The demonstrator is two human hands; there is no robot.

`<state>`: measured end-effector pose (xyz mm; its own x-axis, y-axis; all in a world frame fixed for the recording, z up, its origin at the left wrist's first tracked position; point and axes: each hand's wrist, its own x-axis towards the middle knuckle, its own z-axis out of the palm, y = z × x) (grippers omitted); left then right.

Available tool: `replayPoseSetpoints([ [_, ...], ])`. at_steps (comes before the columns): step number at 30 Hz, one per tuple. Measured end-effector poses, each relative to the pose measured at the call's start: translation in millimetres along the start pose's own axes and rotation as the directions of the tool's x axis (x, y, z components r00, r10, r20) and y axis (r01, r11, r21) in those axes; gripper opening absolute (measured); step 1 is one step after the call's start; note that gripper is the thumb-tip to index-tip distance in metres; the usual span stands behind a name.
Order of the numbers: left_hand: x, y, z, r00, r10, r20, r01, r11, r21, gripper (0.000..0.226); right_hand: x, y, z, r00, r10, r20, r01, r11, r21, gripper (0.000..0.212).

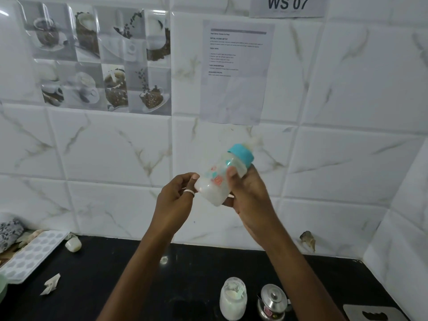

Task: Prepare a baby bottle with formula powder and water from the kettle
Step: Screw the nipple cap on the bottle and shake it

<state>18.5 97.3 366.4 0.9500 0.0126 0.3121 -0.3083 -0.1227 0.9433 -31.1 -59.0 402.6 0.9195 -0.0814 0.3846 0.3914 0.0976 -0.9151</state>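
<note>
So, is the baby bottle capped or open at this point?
Capped. The blue collar with its teat sits on the neck of the baby bottle, which the right hand holds tilted, milky liquid inside.

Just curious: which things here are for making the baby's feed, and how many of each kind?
baby bottle: 1, gripped in the right hand
powder jar: 1, on the black counter
kettle: 1, beside the jar
Total: 3

White marble-veined tile wall (347, 93), coffee-print tile panel (102, 61), taped paper sheets (236, 72); black countertop (115, 286) below.
</note>
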Motion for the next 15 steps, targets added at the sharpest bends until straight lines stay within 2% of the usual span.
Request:
replayPoseSetpoints([
  [2,-2.2,0.1,0.4,1.000,0.004,0.001,-0.004,1.000,-0.004,0.018,5.3,-8.2,-9.4,0.996,-0.026,-0.091,0.044,0.979,0.200,0.069],
  [4,-4.1,-0.8,-1.4,1.000,0.003,-0.004,-0.003,1.000,-0.018,0.020,12.5,-16.8,-18.0,0.980,-0.050,-0.193,0.120,0.921,0.370,0.060],
  [6,-3.6,-1.6,-1.9,1.000,-0.006,-0.009,0.005,1.000,-0.025,0.019,10.8,-14.6,-14.9,0.982,-0.062,-0.180,0.117,0.943,0.313,0.061],
  [9,-2.2,-0.7,2.2,1.000,-0.006,0.008,0.006,1.000,-0.013,0.017,-0.7,0.7,-1.7,1.000,0.021,-0.022,-0.021,1.000,0.010,0.067],
  [10,-2.5,-0.8,3.5,1.000,0.001,0.015,-0.001,1.000,-0.009,0.017,-1.6,1.5,-1.1,1.000,0.023,-0.015,-0.023,1.000,-0.016,0.065],
  [11,-3.2,-0.5,4.0,1.000,0.005,0.019,-0.005,1.000,-0.008,0.016,0.7,-0.6,-4.3,0.999,0.007,-0.042,-0.004,0.999,0.053,0.066],
  [13,-4.5,-0.4,2.5,1.000,0.002,0.014,-0.002,1.000,-0.018,0.016,8.1,-10.8,-14.3,0.990,-0.023,-0.140,0.065,0.950,0.305,0.064],
  [15,-3.8,-1.5,-0.2,1.000,-0.001,0.001,0.001,1.000,-0.020,0.019,14.7,-18.6,-19.6,0.973,-0.053,-0.224,0.139,0.910,0.390,0.054],
])
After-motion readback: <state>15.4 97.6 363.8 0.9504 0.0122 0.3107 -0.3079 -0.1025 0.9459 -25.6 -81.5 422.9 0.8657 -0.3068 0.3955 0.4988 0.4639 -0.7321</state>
